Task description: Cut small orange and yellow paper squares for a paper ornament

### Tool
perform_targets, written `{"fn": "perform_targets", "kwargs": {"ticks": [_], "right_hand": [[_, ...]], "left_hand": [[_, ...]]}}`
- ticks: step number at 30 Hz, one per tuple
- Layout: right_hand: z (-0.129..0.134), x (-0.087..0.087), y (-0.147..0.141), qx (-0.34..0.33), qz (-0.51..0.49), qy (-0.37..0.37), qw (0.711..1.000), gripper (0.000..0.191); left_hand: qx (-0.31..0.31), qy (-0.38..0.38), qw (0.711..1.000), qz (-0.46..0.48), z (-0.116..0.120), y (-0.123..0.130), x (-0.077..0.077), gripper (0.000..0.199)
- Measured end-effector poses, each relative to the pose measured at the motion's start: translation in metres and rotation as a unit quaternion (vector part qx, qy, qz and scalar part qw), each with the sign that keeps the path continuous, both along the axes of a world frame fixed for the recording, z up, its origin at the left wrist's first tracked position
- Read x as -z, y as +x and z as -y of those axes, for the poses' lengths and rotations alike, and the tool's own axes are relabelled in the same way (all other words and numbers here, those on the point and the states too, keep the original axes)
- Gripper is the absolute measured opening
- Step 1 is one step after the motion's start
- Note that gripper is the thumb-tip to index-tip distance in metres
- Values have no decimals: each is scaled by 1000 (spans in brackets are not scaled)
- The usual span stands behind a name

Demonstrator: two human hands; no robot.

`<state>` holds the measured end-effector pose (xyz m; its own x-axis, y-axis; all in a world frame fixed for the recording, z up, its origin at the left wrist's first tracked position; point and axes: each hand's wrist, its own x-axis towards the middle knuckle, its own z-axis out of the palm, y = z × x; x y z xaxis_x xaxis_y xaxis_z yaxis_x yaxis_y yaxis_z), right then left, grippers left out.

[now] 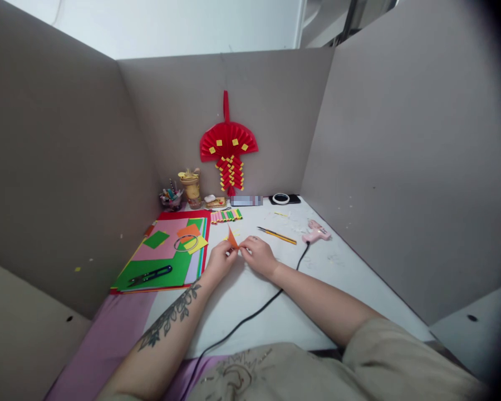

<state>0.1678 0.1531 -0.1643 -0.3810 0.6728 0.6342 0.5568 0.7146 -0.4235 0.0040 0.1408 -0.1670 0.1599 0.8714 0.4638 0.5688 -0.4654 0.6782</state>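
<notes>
An orange piece of paper (232, 238) stands up between my two hands over the white table. My left hand (222, 259) is closed on its left side, fingers curled inward. From the right, my right hand (256, 254) pinches the paper's lower edge, its fingertips almost meeting the left ones. The paper's lower part is hidden by my fingers. Just beyond the hands lies a row of small pink and green paper rolls (226, 216) with yellow ends. A yellow craft knife (276, 235) rests to the right of my right hand.
Coloured paper sheets (158, 245) are stacked at left, with thread snips (151, 275) on top. A pink glue gun (316, 231) lies right, its black cable (250, 317) crossing the table. A red paper fan ornament (229, 143) hangs on the grey partition (275, 111); a drink cup (192, 192) stands below.
</notes>
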Motion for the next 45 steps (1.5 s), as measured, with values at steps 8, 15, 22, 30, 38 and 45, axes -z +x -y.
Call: {"fn": "perform_targets", "kwargs": {"ticks": [8,15,22,30,38,45], "right_hand": [[-2,2,2,0,-2,-10,1000,16],[-2,2,0,21,14,0,1000,13],[-32,-7,31,121,-21,9,992,14],[-73,-6,104,304,-87,-28,948,21],[-47,-4,47,92,-130,-91,983,24],[-27,-6,29,-80,-261,-306,912,35]], "left_hand": [[7,-7,1000,4,1,1,-2,10],[1,-16,1000,15,0,1,0,11],[-67,-62,995,48,-2,-2,-6,10],[-76,-148,983,80,-2,-4,-7,10],[-35,-152,983,96,1,-3,-11,12],[83,-219,970,73,7,-1,-14,16]]}}
